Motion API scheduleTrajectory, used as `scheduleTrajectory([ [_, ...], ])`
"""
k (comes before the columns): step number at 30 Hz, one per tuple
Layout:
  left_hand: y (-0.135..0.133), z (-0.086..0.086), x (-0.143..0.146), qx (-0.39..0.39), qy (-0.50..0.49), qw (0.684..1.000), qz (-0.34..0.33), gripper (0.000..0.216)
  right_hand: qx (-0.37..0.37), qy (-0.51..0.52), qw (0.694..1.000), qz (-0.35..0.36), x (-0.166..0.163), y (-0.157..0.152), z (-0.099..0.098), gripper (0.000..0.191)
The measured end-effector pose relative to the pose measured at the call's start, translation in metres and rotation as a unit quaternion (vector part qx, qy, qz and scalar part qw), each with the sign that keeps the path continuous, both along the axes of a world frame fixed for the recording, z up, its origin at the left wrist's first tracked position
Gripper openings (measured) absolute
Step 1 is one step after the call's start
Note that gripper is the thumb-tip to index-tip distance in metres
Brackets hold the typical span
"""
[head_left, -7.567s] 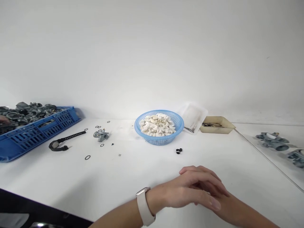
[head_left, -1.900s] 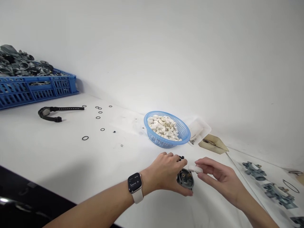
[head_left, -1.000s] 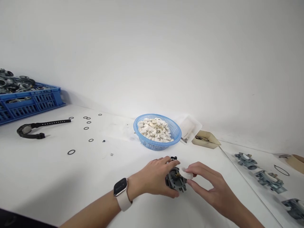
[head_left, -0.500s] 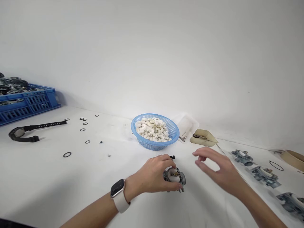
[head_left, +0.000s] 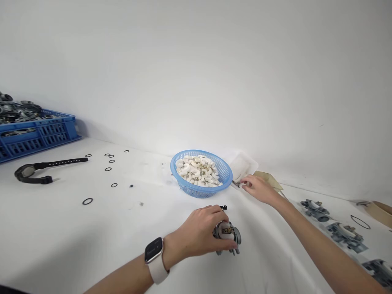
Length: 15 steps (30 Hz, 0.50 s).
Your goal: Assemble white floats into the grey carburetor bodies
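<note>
A grey metal carburetor [head_left: 238, 235] with a white plastic float inside its open side rests on the white table. My left hand [head_left: 203, 228] wraps round it from the left, thumb along the near side and fingers over the far side. A pale-strapped smartwatch [head_left: 155, 255] is on that wrist. My right hand [head_left: 259, 188] is at the near edge of a translucent white tray [head_left: 243, 164], its fingers curved and slightly apart beside some thin metal pins [head_left: 235, 183]. Whether the fingertips touch a pin is hard to see.
A blue basket [head_left: 228, 179] full of white floats stands behind the carburetor. Beside the right hand lies a cream-coloured container [head_left: 269, 179]. More carburetors [head_left: 346, 234] line the right. At left are black O-rings [head_left: 87, 201], a black watch [head_left: 29, 171] and a blue crate [head_left: 58, 130] of parts.
My right hand has moved forward and left, from above the table to the tray with the pins. My left hand still holds the carburetor in nearly the same spot.
</note>
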<state>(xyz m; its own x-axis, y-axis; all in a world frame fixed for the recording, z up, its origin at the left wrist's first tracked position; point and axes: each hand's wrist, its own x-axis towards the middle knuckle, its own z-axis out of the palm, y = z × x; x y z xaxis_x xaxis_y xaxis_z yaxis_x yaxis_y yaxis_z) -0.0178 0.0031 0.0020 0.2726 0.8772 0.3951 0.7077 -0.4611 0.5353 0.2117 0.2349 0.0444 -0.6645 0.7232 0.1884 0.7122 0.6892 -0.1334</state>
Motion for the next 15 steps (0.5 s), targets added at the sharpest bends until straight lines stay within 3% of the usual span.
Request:
scheduleTrajectory([
  [5,0.000,0.001,-0.001,-0.008,-0.003,1.000,-0.008,0.041,0.001,-0.080,0.997,-0.023,-0.027,0.029,-0.014,0.019],
  [8,0.000,0.000,-0.001,-0.010,-0.002,1.000,-0.011,0.042,-0.010,-0.125,0.991,-0.042,-0.040,0.046,-0.022,0.029],
  [15,0.000,-0.001,-0.001,0.012,-0.002,1.000,-0.023,0.038,-0.031,-0.165,0.983,-0.079,-0.050,0.068,-0.030,0.029],
])
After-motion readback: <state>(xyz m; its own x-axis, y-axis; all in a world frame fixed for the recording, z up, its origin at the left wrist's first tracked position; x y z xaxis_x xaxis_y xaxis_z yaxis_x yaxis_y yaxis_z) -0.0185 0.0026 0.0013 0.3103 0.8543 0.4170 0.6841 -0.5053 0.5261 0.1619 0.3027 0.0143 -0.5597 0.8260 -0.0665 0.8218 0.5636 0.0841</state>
